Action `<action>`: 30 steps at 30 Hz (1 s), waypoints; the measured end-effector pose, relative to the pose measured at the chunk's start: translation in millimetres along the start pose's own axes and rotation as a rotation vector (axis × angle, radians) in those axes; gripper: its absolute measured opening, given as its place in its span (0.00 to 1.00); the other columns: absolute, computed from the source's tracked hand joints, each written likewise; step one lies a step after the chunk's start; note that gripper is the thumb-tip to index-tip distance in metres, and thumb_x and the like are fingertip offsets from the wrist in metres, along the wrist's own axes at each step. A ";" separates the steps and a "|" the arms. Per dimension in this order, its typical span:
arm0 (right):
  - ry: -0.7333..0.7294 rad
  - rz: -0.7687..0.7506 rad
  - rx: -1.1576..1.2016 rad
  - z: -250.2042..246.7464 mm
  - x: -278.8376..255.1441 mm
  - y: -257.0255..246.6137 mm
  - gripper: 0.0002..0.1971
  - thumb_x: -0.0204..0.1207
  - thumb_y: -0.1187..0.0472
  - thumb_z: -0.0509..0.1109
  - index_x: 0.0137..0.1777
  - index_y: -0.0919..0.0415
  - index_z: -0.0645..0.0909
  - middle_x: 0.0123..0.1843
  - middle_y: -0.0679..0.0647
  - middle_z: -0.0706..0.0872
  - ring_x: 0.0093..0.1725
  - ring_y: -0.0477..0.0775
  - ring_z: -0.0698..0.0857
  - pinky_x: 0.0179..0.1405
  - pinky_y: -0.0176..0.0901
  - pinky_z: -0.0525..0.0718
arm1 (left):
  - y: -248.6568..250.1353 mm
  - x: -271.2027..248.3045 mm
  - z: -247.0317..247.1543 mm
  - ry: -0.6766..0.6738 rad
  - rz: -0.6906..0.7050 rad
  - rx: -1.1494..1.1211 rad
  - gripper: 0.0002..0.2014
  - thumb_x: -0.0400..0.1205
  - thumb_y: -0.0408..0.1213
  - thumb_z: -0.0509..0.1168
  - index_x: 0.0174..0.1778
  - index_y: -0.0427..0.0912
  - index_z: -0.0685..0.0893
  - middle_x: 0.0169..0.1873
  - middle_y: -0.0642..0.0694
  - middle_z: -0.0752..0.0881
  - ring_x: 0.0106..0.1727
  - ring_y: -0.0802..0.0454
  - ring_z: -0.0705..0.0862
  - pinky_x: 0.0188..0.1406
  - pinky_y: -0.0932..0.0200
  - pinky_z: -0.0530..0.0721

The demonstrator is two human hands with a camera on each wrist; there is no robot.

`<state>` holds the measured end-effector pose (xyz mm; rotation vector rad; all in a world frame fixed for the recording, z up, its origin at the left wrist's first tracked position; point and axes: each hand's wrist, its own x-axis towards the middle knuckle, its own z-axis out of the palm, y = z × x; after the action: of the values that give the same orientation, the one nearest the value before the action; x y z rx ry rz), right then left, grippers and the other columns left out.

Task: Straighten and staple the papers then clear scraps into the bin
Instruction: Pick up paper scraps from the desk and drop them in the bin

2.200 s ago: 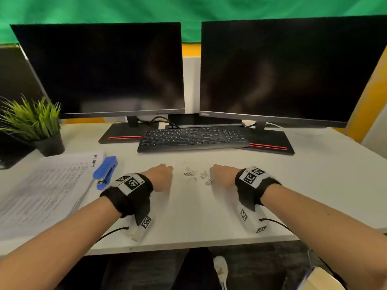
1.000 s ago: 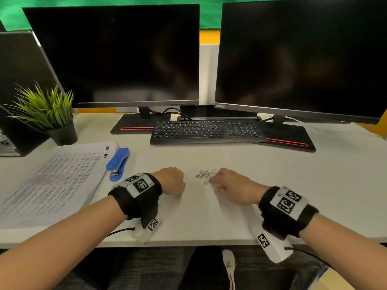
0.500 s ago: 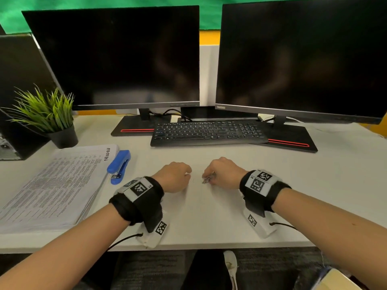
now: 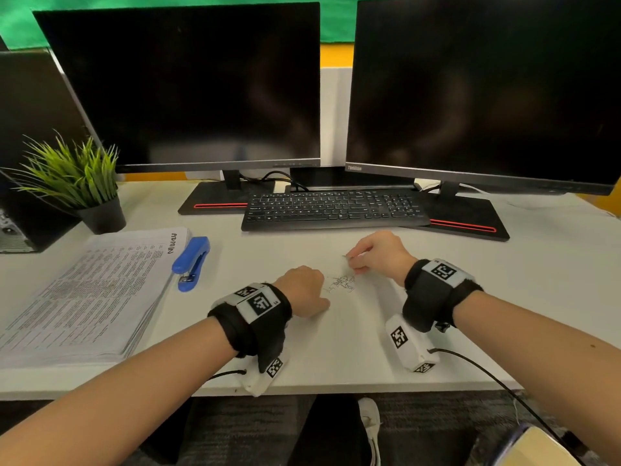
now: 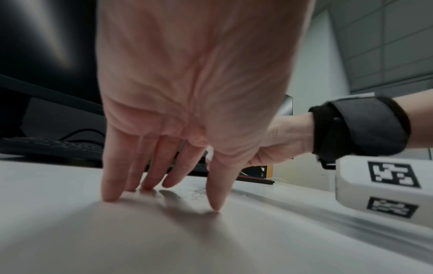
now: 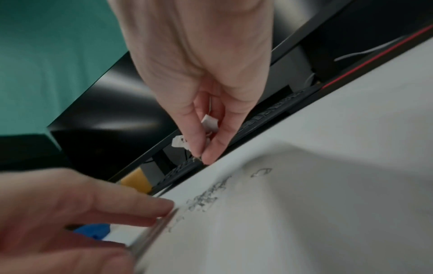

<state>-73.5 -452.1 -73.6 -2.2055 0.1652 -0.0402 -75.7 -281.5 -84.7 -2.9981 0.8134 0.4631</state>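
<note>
A small pile of bent staples and scraps lies on the white desk between my hands. My left hand stands just left of the pile, its straight fingers touching the desk with their tips. Just behind the pile, my right hand is raised a little and pinches white paper scraps and a staple between thumb and fingers. The stack of printed papers lies at the left, and the blue stapler sits beside it. No bin is clearly seen.
A black keyboard and two dark monitors stand behind the hands. A potted plant sits at the back left. A pale object shows under the desk's right front edge.
My right hand has lifted off the pile and moved back and right with scraps pinched in it. The pile now shows between the hands. The left hand stays beside it.
</note>
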 end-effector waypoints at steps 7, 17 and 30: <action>0.015 0.122 0.295 -26.9 -9.6 17.0 0.11 0.68 0.77 0.74 0.51 0.75 0.86 0.46 0.64 0.87 0.36 0.54 0.87 0.37 0.34 0.89 | 27.7 23.5 -16.0 0.038 0.181 -0.057 0.18 0.78 0.39 0.66 0.65 0.40 0.78 0.60 0.41 0.83 0.62 0.40 0.79 0.51 0.55 0.75; 0.051 0.172 0.374 -33.2 -18.0 30.0 0.13 0.67 0.78 0.74 0.53 0.76 0.85 0.46 0.63 0.87 0.37 0.54 0.86 0.34 0.32 0.89 | 24.7 34.2 -18.3 0.235 0.225 -0.160 0.09 0.77 0.29 0.67 0.49 0.40 0.91 0.48 0.44 0.92 0.52 0.47 0.88 0.54 0.58 0.85; 0.028 0.200 0.577 -25.2 -26.9 25.2 0.06 0.68 0.81 0.71 0.39 0.71 0.84 0.38 0.61 0.85 0.36 0.55 0.85 0.40 0.37 0.89 | 8.0 43.0 -23.4 0.325 0.162 -0.319 0.08 0.77 0.28 0.66 0.47 0.36 0.89 0.44 0.44 0.90 0.41 0.51 0.85 0.45 0.64 0.79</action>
<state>-105.0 -483.4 -77.9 -1.6062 0.3434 -0.0056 -37.8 -311.5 -73.8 -3.3736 1.1059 0.1101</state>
